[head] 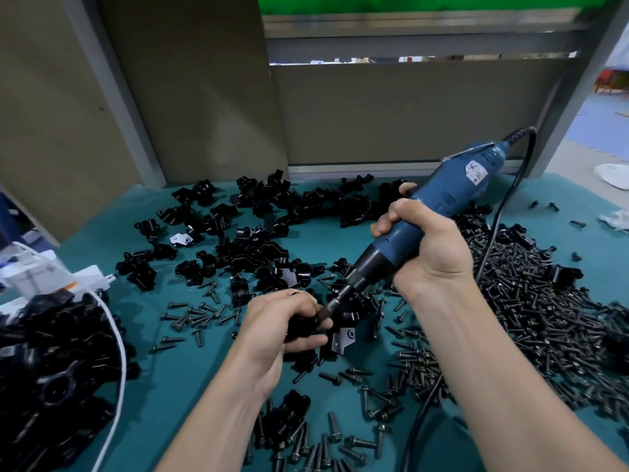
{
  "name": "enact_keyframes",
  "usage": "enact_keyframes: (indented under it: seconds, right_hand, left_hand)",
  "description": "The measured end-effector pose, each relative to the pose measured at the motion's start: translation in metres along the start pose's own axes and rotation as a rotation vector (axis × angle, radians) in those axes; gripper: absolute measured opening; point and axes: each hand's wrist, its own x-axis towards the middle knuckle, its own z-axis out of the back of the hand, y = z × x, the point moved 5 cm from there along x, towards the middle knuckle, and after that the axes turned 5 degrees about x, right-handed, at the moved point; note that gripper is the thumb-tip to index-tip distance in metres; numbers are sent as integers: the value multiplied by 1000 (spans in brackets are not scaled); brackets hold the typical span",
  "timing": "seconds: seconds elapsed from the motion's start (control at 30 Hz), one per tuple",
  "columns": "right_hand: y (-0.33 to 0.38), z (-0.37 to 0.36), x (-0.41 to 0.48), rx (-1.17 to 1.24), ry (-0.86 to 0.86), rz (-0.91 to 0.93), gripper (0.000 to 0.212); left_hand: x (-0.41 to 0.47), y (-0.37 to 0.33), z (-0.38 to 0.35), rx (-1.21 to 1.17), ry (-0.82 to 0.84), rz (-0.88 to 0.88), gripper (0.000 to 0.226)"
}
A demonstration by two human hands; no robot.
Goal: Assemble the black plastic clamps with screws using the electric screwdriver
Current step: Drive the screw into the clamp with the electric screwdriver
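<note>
Workbench as seen from your head, left to right. At your far left, a heap of assembled clamps (51, 369) lies on the teal table (170, 396), and a white cable (117, 338) curves over its right edge from a white device (41, 274) behind it. Loose black clamp parts (258, 212) are scattered across the middle and back of the table. A small scatter of screws (197, 315) lies just left of your left hand (279, 321).

That hand is low at centre, with its fingers and thumb curled round one black clamp (301, 327); most of the clamp is hidden by your grip. A clamp piece with a bright metal face (343, 338) lies just beside your fingertips.

Your right hand (432, 247) grasps the blue electric screwdriver (452, 195) round its body. The tool is tilted, its top up and to the right, and its bit slants down and left to meet the clamp in your left hand.

The tool's black cord (510, 206) loops off its top and runs down across the large pile of screws (544, 301) at your right.
</note>
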Motion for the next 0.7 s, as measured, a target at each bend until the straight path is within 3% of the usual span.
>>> enact_keyframes:
  seconds: [0.1,0.3,0.4,0.7]
  right_hand:
    - [14,10,3,85,-107,-45,24]
    - [14,12,6,105,-225,25,24]
    - [1,11,4,49,-219,47,24]
    - [-6,6,-2,-41,-196,109,26]
  left_hand:
    - [1,0,7,34,-31,3,36]
    - [2,5,-6,380,-32,-114,23]
    - [0,4,-15,367,-13,-165,9]
    - [3,5,-9,359,-42,-182,12]
